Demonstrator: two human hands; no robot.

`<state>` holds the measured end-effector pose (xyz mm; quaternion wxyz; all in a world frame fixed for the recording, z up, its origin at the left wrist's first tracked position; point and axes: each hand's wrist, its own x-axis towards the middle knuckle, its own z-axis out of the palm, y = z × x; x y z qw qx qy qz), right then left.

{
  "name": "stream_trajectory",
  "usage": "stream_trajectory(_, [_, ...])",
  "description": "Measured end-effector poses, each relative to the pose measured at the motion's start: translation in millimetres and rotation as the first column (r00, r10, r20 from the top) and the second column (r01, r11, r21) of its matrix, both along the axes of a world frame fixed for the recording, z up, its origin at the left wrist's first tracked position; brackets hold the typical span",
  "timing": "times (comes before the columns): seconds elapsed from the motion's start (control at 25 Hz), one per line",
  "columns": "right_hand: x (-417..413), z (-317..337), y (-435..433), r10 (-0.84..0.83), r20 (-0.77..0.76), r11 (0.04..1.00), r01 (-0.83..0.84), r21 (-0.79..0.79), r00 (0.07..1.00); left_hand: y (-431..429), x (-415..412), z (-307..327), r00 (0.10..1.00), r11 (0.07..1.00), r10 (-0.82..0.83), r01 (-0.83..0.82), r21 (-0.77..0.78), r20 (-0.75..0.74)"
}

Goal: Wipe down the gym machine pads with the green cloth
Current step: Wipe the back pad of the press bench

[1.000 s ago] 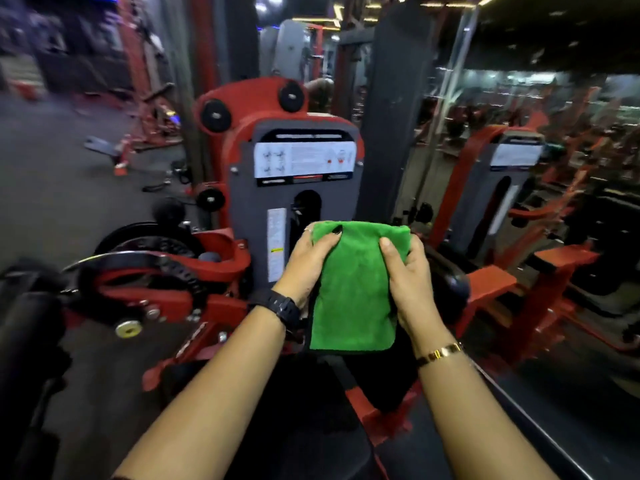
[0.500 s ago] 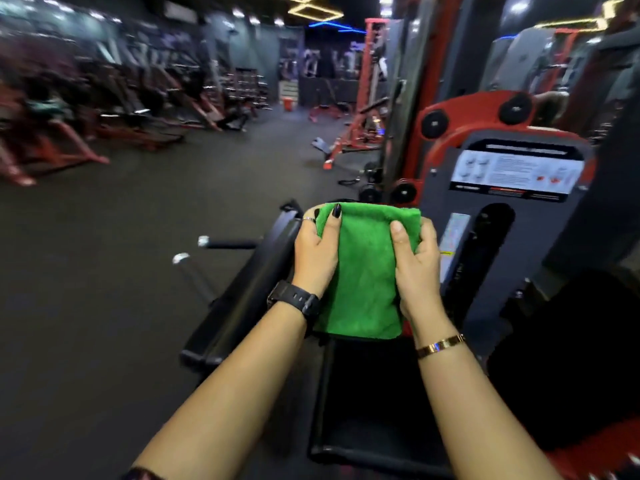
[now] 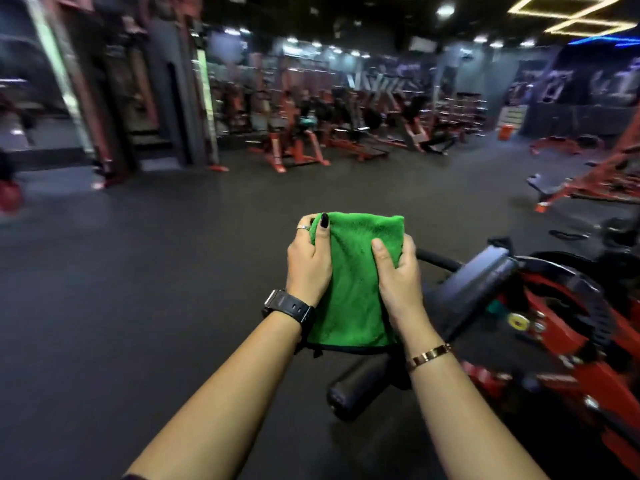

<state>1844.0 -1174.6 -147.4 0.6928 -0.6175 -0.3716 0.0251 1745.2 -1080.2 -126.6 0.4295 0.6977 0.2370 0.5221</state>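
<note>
A folded green cloth (image 3: 353, 282) hangs in front of me, held up by both hands. My left hand (image 3: 310, 261) grips its left edge, thumb on the front of the cloth. My right hand (image 3: 398, 278) grips its right edge, thumb pressed on the front. Below the cloth lies a black roller pad (image 3: 356, 386) of the red gym machine (image 3: 568, 327). A second black pad (image 3: 474, 282) slants up to the right of my right hand. The cloth touches neither pad that I can see.
Dark rubber floor (image 3: 138, 289) spreads to the left and ahead. Rows of red benches and machines (image 3: 304, 136) stand at the back. Another red frame (image 3: 595, 181) sits at the right. A grey and red column (image 3: 114, 98) rises at the far left.
The view has swung left, away from the machine's grey weight-stack cover toward the open gym floor. Both hands keep the same hold on the cloth, now above the roller pad.
</note>
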Motion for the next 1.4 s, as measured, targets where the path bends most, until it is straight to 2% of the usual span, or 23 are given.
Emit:
stream_trajectory(0.12, [-31, 2, 62, 0.117, 0.092, 0.993, -0.117, -0.005, 0.989, 46, -44, -2, 0.973, 0.973, 0.231, -0.231, 0.025, 0.002])
stream_trajectory(0.28, [-67, 5, 130, 0.31, 0.168, 0.951, -0.305, -0.056, 0.936, 91, -93, -2, 0.877, 0.877, 0.479, -0.479, 0.014, 0.032])
stream_trajectory(0.6, [-143, -2, 223, 0.553, 0.229, 0.828, -0.56, -0.041, 0.801, 139, -179, -13, 0.654, 0.651, 0.749, -0.756, 0.063, 0.108])
stream_trajectory(0.84, [-211, -12, 318, 0.659, 0.177, 0.745, -0.666, -0.025, 0.731, 212, -243, -16, 0.561, 0.558, 0.82, -0.828, 0.055, 0.115])
stream_trajectory(1.16, [-339, 18, 507, 0.728, 0.162, 0.677, -0.736, -0.016, 0.666, 387, -364, 10, 0.483, 0.481, 0.861, -0.875, 0.051, 0.158])
stream_trajectory(1.28, [-376, 26, 577, 0.744, 0.115, 0.663, -0.748, -0.008, 0.658, 453, -401, 18, 0.49, 0.487, 0.863, -0.871, 0.056, 0.124])
stream_trajectory(1.4, [-401, 26, 642, 0.757, 0.03, 0.652, -0.758, 0.023, 0.652, 510, -423, 7, 0.565, 0.564, 0.818, -0.825, 0.039, 0.107])
